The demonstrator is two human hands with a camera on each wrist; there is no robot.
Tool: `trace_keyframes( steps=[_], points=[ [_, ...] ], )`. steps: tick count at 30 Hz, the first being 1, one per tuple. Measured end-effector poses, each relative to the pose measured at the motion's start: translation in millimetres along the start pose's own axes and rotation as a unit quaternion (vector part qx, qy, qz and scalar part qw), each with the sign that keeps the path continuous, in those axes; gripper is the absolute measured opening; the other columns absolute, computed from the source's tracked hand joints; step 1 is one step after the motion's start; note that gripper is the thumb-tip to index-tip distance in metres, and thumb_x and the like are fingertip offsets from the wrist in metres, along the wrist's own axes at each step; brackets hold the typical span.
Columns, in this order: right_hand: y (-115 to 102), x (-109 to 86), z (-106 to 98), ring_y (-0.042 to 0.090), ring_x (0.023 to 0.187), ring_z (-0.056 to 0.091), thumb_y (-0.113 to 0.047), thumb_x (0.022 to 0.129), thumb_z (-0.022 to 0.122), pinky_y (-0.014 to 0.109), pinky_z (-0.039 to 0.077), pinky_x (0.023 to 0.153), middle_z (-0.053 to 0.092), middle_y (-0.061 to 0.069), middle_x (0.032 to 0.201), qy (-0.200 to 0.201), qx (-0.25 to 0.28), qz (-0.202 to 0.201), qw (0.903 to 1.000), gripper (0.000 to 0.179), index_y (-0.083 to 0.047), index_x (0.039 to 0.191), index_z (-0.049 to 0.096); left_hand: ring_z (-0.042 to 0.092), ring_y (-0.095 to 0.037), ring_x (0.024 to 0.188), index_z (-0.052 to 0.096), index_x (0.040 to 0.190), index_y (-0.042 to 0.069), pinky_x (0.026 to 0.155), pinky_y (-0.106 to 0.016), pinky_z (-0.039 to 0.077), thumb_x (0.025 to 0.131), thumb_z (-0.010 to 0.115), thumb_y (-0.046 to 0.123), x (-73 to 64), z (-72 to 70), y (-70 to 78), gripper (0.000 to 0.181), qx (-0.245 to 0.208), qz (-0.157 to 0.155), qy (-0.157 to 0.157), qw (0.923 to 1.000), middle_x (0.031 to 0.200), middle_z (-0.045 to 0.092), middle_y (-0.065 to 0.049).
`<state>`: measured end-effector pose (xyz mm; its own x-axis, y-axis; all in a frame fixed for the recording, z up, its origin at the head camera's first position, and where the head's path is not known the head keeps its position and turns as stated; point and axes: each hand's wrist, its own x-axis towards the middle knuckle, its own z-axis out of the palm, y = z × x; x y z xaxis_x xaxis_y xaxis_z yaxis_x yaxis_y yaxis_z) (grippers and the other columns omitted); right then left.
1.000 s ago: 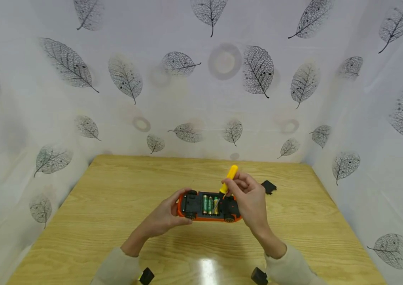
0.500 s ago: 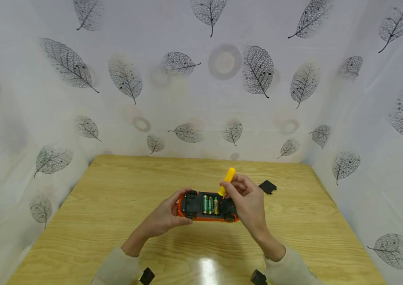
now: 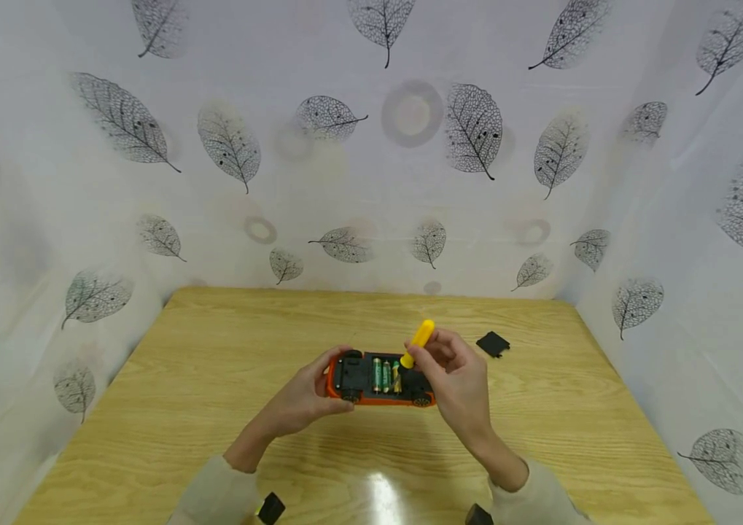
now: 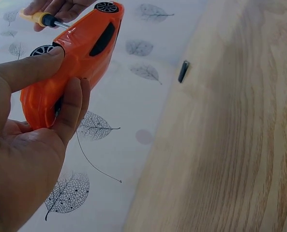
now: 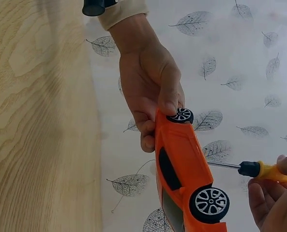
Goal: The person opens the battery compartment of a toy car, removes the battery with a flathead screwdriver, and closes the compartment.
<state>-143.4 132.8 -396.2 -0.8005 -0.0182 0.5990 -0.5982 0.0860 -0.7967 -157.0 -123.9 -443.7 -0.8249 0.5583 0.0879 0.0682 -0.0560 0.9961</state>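
Note:
An orange toy car (image 3: 353,375) is held underside up, its open battery compartment showing two green batteries (image 3: 377,375) and a yellowish one (image 3: 397,379). My left hand (image 3: 302,397) grips the car's left end, thumb by a wheel in the left wrist view, where the orange body (image 4: 80,53) faces the camera. A yellow-handled screwdriver (image 3: 418,341) is pinched between the thumb and fingers of my right hand (image 3: 463,383). Its metal shaft (image 5: 223,165) reaches into the compartment at the yellowish battery; the car body hides the tip in both wrist views.
A small black battery cover (image 3: 493,343) lies on the wooden table (image 3: 214,343), beyond the right hand. Leaf-printed white sheeting (image 3: 345,182) hangs behind the table and at both sides. A thin wire (image 4: 95,166) hangs beneath the car.
The screwdriver handle has come lower and nearer, with the right hand shifting slightly. The left hand and car stay nearly in place.

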Motion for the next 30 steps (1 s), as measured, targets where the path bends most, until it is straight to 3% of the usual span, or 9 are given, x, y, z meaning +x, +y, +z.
trace_keyframes(
  steps=[15, 22, 30],
  points=[
    [-2.2, -16.9, 2.0, 0.014, 0.083, 0.071, 0.017, 0.086, 0.074, 0.023, 0.059, 0.073, 0.074, 0.021, 0.097, -0.013, -0.017, -0.065, 0.9977, 0.032, 0.001, 0.113, 0.069, 0.055, -0.039, 0.130, 0.024, 0.160, 0.000, 0.095, -0.035, 0.057, 0.090, 0.073, -0.008, -0.1, -2.0, -3.2, 0.086, -0.005, -0.013, 0.007, 0.9999, 0.153, 0.036, -0.033],
    [-5.7, -22.1, 5.0, 0.014, 0.086, 0.071, 0.019, 0.082, 0.076, 0.022, 0.059, 0.075, 0.075, 0.012, 0.102, -0.016, -0.012, -0.092, 0.9956, 0.033, 0.004, 0.110, 0.069, 0.057, -0.038, 0.128, 0.025, 0.160, -0.001, 0.094, -0.035, 0.057, 0.090, 0.073, -0.009, 0.7, -4.7, -4.2, 0.085, -0.007, -0.008, 0.008, 0.9999, 0.152, 0.037, -0.033],
    [-6.3, -26.5, 4.6, 0.020, 0.089, 0.073, 0.007, 0.087, 0.078, 0.025, 0.059, 0.081, 0.076, 0.014, 0.103, -0.014, -0.016, -0.118, 0.9927, 0.024, 0.007, 0.109, 0.068, 0.056, -0.039, 0.129, 0.025, 0.160, 0.001, 0.094, -0.035, 0.058, 0.091, 0.074, -0.007, 1.9, -5.4, -4.0, 0.085, -0.002, -0.017, 0.009, 0.9998, 0.153, 0.036, -0.033]
  ],
)
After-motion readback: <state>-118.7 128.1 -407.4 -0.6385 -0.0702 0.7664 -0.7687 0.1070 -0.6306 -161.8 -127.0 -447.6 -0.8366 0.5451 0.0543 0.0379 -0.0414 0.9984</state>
